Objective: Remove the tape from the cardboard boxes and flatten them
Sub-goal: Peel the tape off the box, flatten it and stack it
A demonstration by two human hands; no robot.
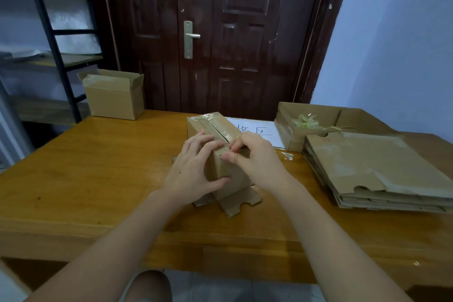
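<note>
A: Taped box [215,140], frame centre on the desk [98,167]: left hand [193,174] curls its grip around it; right hand [255,157] pinches the tape [218,121] end.
B: Risk: thin tape may tear short, or the box tips.

box [215,152] front behind hands [220,164], flattened stack [382,169] cropped right, sheet's [257,130] characters perhaps illegible

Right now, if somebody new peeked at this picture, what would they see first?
First, two hands in the middle of the wooden table: the left hand holds a small taped cardboard box while the right hand picks at the shiny tape on top. Next, a stack of flattened boxes lies on the right, with an open box of peeled tape scraps behind it. A big dark door stands behind.
</note>
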